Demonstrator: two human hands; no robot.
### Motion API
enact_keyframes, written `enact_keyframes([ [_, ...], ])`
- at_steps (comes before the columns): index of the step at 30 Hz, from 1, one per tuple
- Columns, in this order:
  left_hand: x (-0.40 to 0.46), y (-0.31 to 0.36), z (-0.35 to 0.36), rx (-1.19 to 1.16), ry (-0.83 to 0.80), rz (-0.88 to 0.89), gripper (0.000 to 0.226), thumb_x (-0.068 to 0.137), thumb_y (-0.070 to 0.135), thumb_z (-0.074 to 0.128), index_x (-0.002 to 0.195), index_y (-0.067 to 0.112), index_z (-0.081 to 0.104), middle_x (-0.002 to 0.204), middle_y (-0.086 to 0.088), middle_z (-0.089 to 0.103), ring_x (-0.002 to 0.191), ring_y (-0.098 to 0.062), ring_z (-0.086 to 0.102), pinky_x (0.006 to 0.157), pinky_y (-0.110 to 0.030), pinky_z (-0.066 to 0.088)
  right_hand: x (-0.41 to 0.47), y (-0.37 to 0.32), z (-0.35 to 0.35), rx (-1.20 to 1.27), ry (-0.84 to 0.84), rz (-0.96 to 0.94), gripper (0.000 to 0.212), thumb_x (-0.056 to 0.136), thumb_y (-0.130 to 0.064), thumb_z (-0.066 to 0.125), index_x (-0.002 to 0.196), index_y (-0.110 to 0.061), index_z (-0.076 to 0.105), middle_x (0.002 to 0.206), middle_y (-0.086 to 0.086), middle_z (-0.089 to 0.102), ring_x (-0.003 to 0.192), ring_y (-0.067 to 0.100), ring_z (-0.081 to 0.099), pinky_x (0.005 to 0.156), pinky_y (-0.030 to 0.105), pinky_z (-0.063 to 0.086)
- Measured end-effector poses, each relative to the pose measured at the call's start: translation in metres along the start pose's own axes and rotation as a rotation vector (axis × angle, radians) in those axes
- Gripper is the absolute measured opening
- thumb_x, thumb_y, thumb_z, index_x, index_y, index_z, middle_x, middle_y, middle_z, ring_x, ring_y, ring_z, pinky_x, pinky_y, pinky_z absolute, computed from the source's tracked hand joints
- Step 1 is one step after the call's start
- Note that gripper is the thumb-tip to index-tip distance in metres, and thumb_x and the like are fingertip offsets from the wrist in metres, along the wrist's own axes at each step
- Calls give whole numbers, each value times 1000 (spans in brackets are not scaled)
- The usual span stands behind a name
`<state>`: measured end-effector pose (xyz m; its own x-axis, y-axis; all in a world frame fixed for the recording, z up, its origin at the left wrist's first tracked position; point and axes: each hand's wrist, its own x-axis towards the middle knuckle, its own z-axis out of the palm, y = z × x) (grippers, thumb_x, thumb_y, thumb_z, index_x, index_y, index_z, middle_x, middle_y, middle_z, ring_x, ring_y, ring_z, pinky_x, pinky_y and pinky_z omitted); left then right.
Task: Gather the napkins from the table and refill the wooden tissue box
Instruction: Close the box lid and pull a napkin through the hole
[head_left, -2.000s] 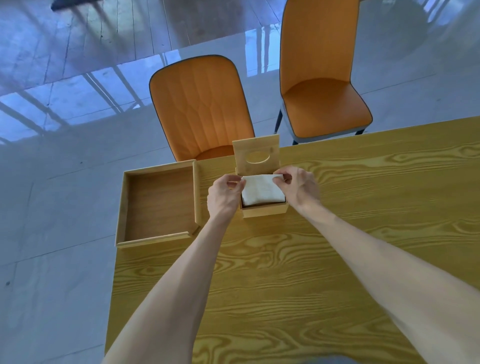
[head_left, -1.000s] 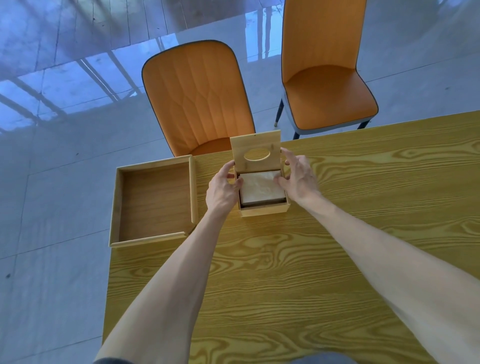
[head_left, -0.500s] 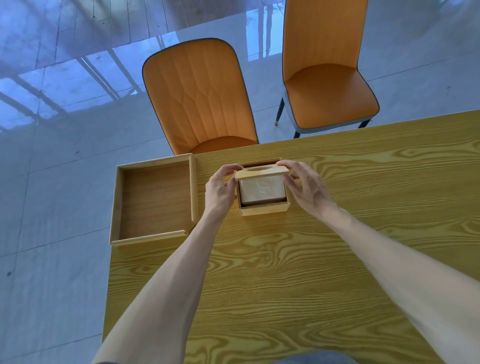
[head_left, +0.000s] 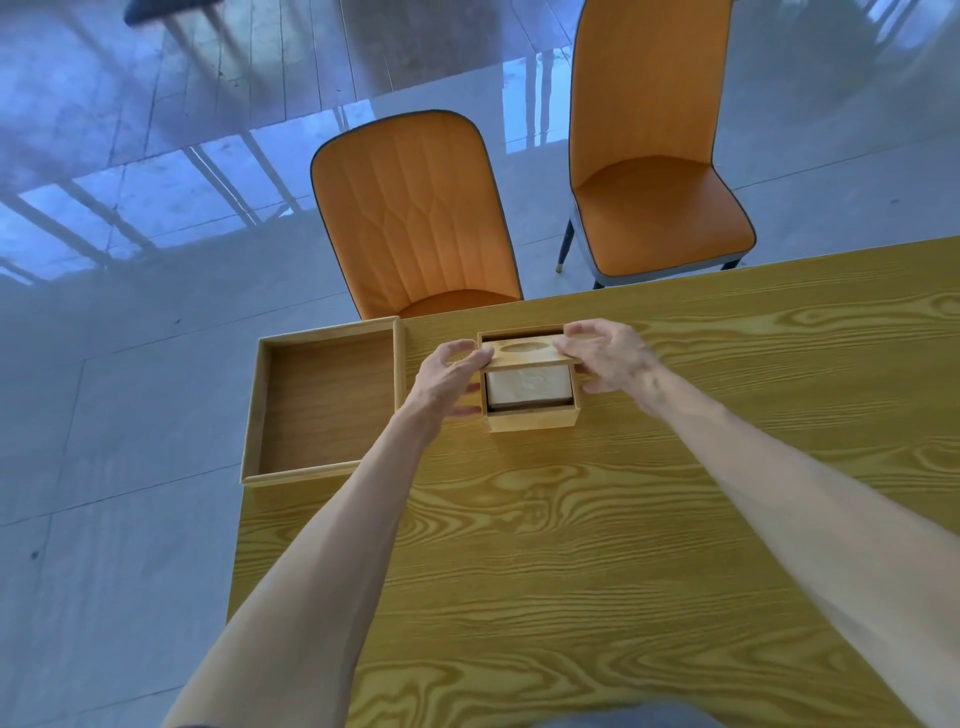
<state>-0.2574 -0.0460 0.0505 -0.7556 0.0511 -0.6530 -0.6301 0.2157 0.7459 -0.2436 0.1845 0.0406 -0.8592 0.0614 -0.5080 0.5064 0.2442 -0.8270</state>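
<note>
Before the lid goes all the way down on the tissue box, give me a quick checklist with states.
1. Napkins sit inside the tissue box, none over the walls: ok.
2. Lid held at both ends, left hand and right hand: ok.
3. Lid fully shut: not ok, near edge raised, napkins visible under it.
4. Fingers out of the closing gap: cannot tell.
5. Loose napkins left on the table: none visible, ok.
6. Wooden tray apart from the box: ok.

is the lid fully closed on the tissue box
No, the lid is tilted over the far half of the wooden tissue box, leaving the white napkins exposed.
</note>
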Motion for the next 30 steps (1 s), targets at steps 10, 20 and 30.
enact_keyframes([
  [10, -15, -16, 7, 16, 16, 38, 54, 91, 24, 72, 139, 20, 49, 118, -3, 65, 104, -19, 64, 92, -44, 56, -21, 14, 5, -27, 57, -15, 62, 82, -31, 78, 136, -17, 51, 126, 11, 62, 107, 22, 63, 75, 39, 61],
  [20, -6, -32, 11, 90, 91, 99, 59, 85, 24, 77, 137, 26, 49, 119, -2, 63, 99, -17, 66, 90, -43, 58, -21, 27, 13, -217, 125, -91, 61, 77, -42, 80, 129, -23, 55, 115, 1, 68, 101, 20, 67, 83, 45, 59],
  [30, 0, -40, 12, 175, 109, 141, 62, 84, 24, 78, 139, 27, 48, 113, 2, 61, 99, -19, 66, 83, -40, 60, -21, 27, 16, -497, 194, -199, 59, 81, -41, 76, 132, -20, 54, 118, 3, 68, 102, 21, 65, 83, 38, 55],
])
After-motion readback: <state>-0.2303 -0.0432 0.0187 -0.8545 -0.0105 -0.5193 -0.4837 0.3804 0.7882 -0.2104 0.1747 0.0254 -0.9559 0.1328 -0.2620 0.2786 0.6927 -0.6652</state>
